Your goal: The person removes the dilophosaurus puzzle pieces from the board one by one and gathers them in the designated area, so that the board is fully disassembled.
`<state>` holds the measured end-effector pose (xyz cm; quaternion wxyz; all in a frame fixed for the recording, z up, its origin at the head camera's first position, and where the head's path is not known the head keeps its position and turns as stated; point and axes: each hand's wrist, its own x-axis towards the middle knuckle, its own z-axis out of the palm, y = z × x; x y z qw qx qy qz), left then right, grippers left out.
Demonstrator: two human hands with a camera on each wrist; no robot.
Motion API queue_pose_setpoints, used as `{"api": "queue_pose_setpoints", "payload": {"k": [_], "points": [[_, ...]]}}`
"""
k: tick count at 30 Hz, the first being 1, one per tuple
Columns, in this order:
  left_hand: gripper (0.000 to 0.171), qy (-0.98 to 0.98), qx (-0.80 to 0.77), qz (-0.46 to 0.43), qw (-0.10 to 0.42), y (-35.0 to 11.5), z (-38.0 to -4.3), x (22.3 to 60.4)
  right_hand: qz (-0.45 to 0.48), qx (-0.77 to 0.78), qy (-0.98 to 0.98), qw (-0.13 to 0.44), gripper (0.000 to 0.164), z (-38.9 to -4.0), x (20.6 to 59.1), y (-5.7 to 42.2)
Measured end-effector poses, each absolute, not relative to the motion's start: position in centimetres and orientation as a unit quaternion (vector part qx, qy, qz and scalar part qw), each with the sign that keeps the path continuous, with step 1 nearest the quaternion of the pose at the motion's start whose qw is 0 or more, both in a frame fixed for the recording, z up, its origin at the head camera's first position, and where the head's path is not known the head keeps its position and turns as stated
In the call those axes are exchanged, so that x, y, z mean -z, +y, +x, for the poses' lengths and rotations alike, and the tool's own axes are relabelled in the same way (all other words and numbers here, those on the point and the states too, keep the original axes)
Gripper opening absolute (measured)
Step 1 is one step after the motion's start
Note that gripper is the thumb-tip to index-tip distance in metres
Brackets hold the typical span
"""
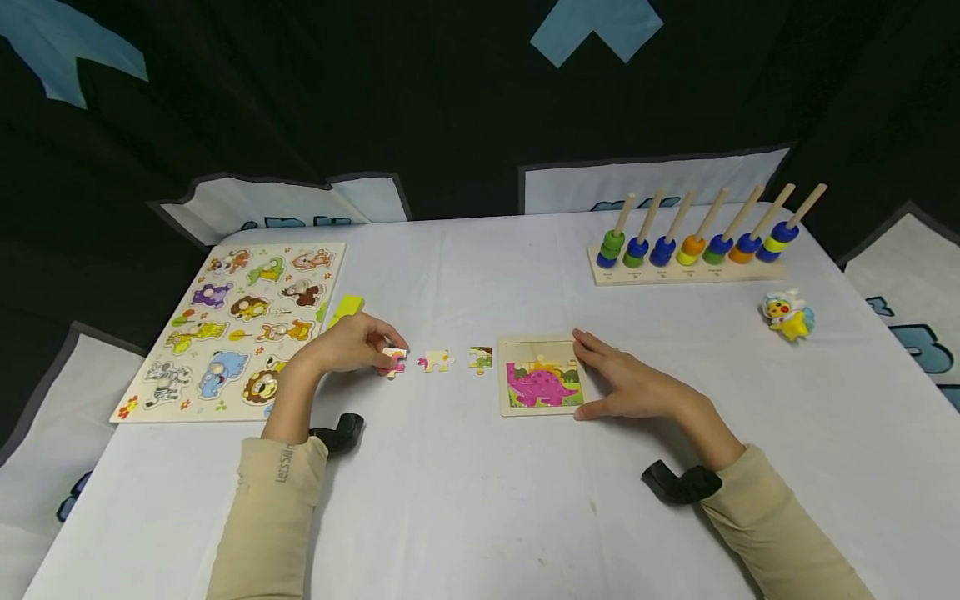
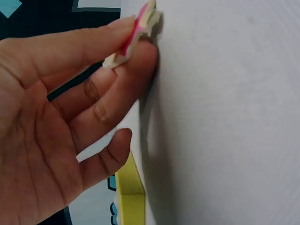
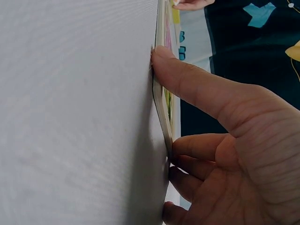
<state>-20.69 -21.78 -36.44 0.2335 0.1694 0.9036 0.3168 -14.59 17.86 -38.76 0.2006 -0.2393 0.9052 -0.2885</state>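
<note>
Between thumb and fingers, my left hand (image 1: 356, 343) pinches a pink and cream jigsaw piece (image 2: 136, 35), close over the white table. Two loose jigsaw pieces, a cream one (image 1: 436, 360) and a green and brown one (image 1: 481, 358), lie in a row to its right. Further right is a square wooden puzzle board (image 1: 540, 412) with a pink dinosaur picture (image 1: 542, 387) partly filled in; bare wood shows along its top. My right hand (image 1: 630, 383) holds that board by its right side, thumb at the near corner and index finger at the far corner.
A large animal peg puzzle (image 1: 247, 333) lies at the left, with a yellow block (image 1: 347, 307) beside it, behind my left hand. At the back right stands a wooden bead-peg rack (image 1: 690, 273). A small yellow figurine (image 1: 787, 315) lies in front of the rack's right end.
</note>
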Motion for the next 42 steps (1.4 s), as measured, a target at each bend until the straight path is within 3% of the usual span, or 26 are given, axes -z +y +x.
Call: {"api": "queue_pose_setpoints", "payload": {"k": [22,36,42], "points": [[0.020,0.951,-0.214,0.121,0.187,-20.3,-20.1,35.5,-0.243,0.287,0.906,0.197,0.096,-14.7,38.8,17.8],[0.010,0.958,-0.199,0.117,0.168,-19.8,-19.9,35.5,-0.241,0.289,0.905,0.199,0.097,-14.7,38.8,17.9],[0.017,0.959,-0.209,0.114,0.155,-19.8,-19.8,35.7,-0.243,0.288,0.905,0.199,0.097,-14.7,38.8,17.9]]}}
